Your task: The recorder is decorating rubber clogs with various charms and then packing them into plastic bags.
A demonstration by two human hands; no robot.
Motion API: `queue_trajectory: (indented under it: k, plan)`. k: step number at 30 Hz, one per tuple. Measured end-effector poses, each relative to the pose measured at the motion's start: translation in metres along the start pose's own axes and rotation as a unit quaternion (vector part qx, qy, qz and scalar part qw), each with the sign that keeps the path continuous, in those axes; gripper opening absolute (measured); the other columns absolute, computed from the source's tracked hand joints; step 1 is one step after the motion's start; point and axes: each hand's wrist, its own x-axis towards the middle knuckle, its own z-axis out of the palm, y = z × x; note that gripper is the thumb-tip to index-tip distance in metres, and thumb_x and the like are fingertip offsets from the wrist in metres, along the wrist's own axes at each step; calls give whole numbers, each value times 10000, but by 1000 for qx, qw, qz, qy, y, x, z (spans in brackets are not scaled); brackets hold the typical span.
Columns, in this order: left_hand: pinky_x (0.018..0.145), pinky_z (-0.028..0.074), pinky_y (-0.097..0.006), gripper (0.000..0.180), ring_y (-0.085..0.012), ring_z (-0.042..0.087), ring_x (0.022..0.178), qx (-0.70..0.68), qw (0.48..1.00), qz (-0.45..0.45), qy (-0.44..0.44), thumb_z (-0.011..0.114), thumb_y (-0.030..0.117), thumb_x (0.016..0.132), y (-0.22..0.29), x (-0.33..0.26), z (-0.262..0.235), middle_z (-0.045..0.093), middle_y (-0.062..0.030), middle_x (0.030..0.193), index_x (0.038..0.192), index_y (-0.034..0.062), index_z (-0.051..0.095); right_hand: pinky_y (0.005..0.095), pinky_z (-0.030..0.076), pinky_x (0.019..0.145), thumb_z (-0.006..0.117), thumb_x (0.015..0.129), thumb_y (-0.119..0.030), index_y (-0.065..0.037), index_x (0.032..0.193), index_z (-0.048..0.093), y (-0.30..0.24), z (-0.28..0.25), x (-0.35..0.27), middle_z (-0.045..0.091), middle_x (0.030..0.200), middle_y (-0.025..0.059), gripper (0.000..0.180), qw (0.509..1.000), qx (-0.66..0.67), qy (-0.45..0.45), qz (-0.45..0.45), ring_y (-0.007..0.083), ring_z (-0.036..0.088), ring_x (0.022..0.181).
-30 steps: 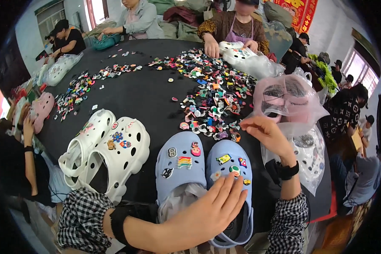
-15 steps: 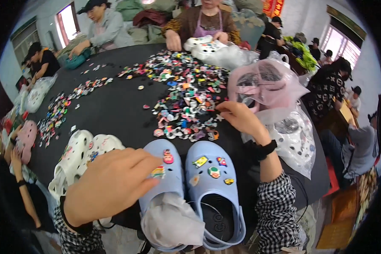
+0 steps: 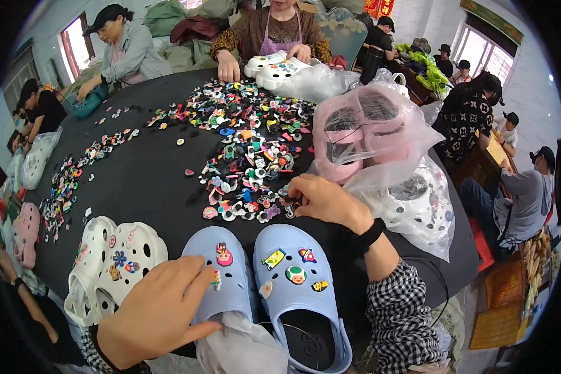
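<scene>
Two light blue clogs [image 3: 293, 293] stand side by side at the near edge of the black table [image 3: 149, 181], each studded with a few colourful charms. My left hand [image 3: 159, 311] lies flat on the left blue clog, fingers spread, fingertips by a charm on it. My right hand [image 3: 324, 199] rests on the table just beyond the right clog, fingers curled at the near edge of a big heap of small colourful charms [image 3: 243, 143]. Whether it pinches a charm is hidden. A crumpled clear plastic bag [image 3: 243, 346] sticks out of the left clog.
A pair of white clogs [image 3: 109, 265] with charms sits left of the blue pair. Bagged pink clogs [image 3: 368, 134] and bagged white clogs [image 3: 417, 209] lie to the right. Other people sit around the table with more clogs [image 3: 274, 68] and charm piles [image 3: 75, 181].
My left hand has come down from in front of the camera onto the left blue clog. My right hand stays at the edge of the charm heap. The view has shifted closer.
</scene>
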Motion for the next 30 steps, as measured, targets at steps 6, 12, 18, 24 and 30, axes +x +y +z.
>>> queue_trajectory:
  k: [6, 12, 18, 24, 30]
  plan:
    - [1053, 436, -456, 771, -402, 546, 1213, -5, 1000, -2, -11, 796, 367, 763, 0, -1, 2, 526, -260, 1342, 1321, -79, 508, 366, 549, 743, 731, 823, -60, -25, 1009, 662, 15, -1, 5, 686, 1004, 119, 201, 995, 101, -19, 11, 255, 685, 873]
    - [1050, 442, -466, 775, -410, 553, 1202, 2, 1000, -11, -9, 791, 369, 748, 6, -2, 1, 539, -268, 1326, 1305, -97, 521, 303, 585, 868, 605, 966, -29, 11, 1049, 664, -4, -19, 6, 660, 1029, 54, 109, 859, 501, -54, 84, 145, 681, 934]
    - [1030, 455, -467, 785, -404, 568, 1177, 17, 1000, -16, 4, 791, 358, 718, 7, -2, 1, 554, -264, 1306, 1301, -99, 532, 308, 571, 923, 595, 960, 1, -4, 1099, 632, 1, -16, 8, 651, 1082, 64, 144, 852, 515, -80, 54, 184, 689, 1024]
    - [993, 473, -454, 765, -388, 593, 1126, 20, 998, -43, 36, 779, 372, 710, 8, -9, 4, 578, -254, 1280, 1268, -101, 556, 335, 540, 986, 557, 996, -41, 5, 1172, 601, -18, -28, 4, 631, 1141, 77, 187, 862, 494, -100, 51, 212, 668, 1096]
    - [992, 475, -434, 748, -355, 607, 1117, 33, 997, -26, 59, 773, 402, 713, 5, -11, 14, 599, -236, 1263, 1239, -93, 580, 315, 539, 956, 591, 1004, -102, 9, 1190, 600, -24, -27, 2, 631, 1155, 68, 216, 887, 451, -64, 75, 187, 652, 1113]
